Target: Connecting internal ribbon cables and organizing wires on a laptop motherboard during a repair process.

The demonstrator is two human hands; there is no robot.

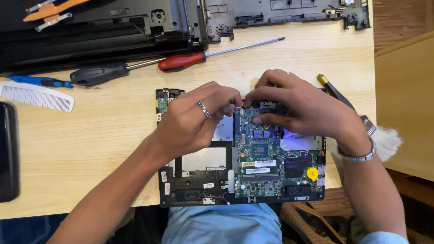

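Done: laptop base (194, 187) lies opened, green circuit board (262, 158) exposed.
Left hand (192, 122): pinching something small, unclear what, at board's top edge.
Right hand (300, 108): fingertips pressed on board, grasping nothing visible.
Left: board seated in base.

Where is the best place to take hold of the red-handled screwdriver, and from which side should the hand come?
Grip the red-handled screwdriver by its thick red handle, probably coming from above and from the near table edge. It lies flat on the wooden table, its thin shaft points right, and a black-handled screwdriver lies close at its left end, so the handle's middle is freest.
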